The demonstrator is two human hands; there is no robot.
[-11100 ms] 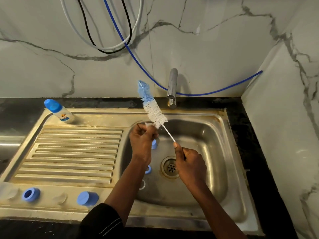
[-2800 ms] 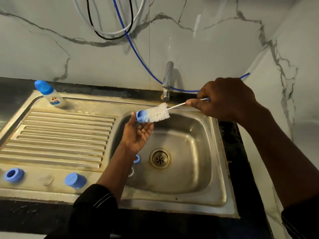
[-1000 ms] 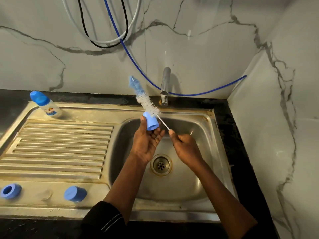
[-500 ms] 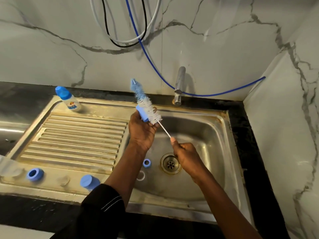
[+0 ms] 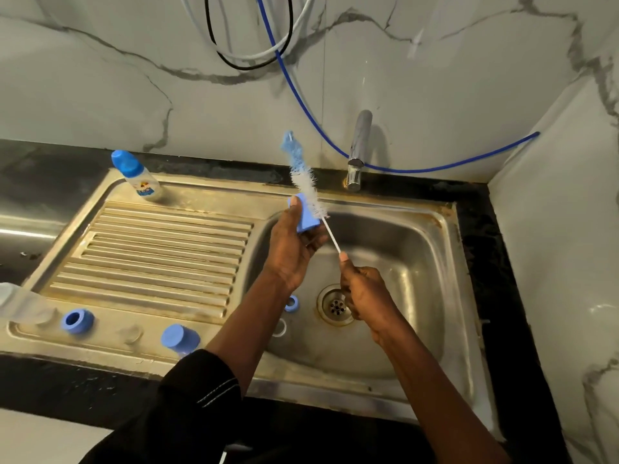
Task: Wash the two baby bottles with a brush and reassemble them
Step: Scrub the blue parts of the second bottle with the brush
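Observation:
Over the sink basin (image 5: 418, 256), my left hand (image 5: 291, 249) grips a blue bottle cap (image 5: 306, 214). My right hand (image 5: 363, 291) grips the thin white handle of a bottle brush (image 5: 306, 182), whose white bristles lie against the cap and whose blue tip points up and left. An assembled baby bottle (image 5: 137, 177) with a blue cap stands at the drainboard's far left corner. On the sink's front rim lie a blue collar ring (image 5: 77, 322), a clear teat (image 5: 131, 333) and another blue cap (image 5: 179, 338). A blue ring (image 5: 292, 303) and a clear ring (image 5: 279, 328) lie in the basin.
A chrome tap (image 5: 358, 150) stands behind the basin, with no water seen running. Blue, black and white hoses (image 5: 268, 51) hang on the marble wall. The drain (image 5: 335, 306) is under my right hand. A clear bottle body (image 5: 20, 304) shows at the left edge.
The brush has shifted slightly along the blue cap in my left hand, and both hands have stayed over the basin. Earlier the brush was held up by the tap.

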